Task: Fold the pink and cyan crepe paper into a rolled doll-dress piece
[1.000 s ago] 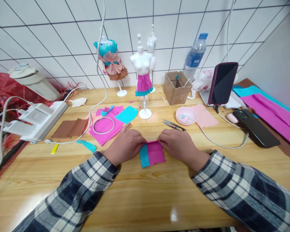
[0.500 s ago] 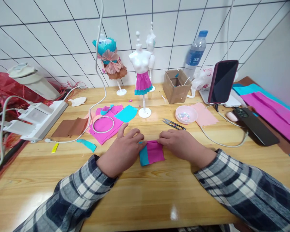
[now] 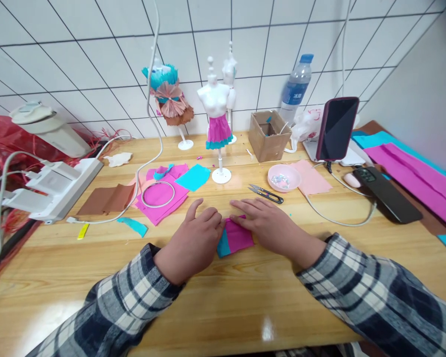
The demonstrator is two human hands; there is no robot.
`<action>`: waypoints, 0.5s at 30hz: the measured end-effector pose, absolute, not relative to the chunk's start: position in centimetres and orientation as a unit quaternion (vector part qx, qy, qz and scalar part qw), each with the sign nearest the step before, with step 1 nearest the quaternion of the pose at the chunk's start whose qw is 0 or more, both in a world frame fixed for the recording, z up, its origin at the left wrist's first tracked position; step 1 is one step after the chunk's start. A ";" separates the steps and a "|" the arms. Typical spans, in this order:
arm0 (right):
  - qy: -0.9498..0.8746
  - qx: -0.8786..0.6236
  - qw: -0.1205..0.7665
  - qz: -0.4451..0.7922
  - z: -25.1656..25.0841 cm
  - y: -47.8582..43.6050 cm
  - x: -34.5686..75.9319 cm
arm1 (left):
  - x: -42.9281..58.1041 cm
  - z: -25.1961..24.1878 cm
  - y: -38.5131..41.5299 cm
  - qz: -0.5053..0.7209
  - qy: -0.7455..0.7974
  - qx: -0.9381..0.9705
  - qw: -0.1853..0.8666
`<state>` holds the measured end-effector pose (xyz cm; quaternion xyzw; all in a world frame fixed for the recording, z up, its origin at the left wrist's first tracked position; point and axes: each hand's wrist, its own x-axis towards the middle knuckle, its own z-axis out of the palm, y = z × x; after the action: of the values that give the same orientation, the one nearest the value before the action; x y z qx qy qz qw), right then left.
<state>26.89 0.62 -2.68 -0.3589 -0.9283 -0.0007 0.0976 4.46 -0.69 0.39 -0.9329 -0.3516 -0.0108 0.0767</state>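
A small folded piece of magenta and teal crepe paper (image 3: 236,238) lies on the wooden table (image 3: 223,302) in front of me. My left hand (image 3: 193,240) rests on its left edge, fingers curled down onto the paper, thumb raised. My right hand (image 3: 269,223) lies flat over its upper right part, fingers stretched out and pressing the top edge. Both sleeves are plaid.
Small snips (image 3: 266,193) and a pink dish of beads (image 3: 284,177) lie just beyond my right hand. Further back stand a mannequin with a magenta skirt (image 3: 218,131), a cardboard box (image 3: 269,135), a bottle (image 3: 294,89) and a propped phone (image 3: 336,128). Paper scraps (image 3: 163,191) and a power strip (image 3: 55,186) lie left.
My right hand has flattened and slid left over the top of the paper. My left hand has shifted onto its left edge, covering more of the teal strip.
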 end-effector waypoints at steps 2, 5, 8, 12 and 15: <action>-0.925 -0.369 0.089 0.003 -2.7 0.6 27.2 | 4.6 0.4 -0.8 -0.013 -0.355 -0.931 0.082; -0.918 -0.387 0.089 0.009 -2.8 0.7 28.2 | 4.7 0.4 -0.9 -0.019 -0.357 -0.930 0.083; -0.910 -0.404 0.091 0.012 -2.9 0.7 29.0 | 4.7 0.3 -0.9 -0.023 -0.358 -0.930 0.080; -0.909 -0.410 0.078 0.009 -2.8 0.6 29.2 | 4.6 -0.2 -1.1 -0.011 -0.370 -0.926 0.071; -0.900 -0.424 0.099 0.001 -2.4 0.5 28.8 | 4.5 -0.6 -1.5 -0.002 -0.378 -0.923 0.077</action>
<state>28.84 0.48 -2.41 -0.4239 -0.9002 0.0014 0.0992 4.51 -1.47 -0.61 -0.9226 -0.3779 -0.0016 0.0771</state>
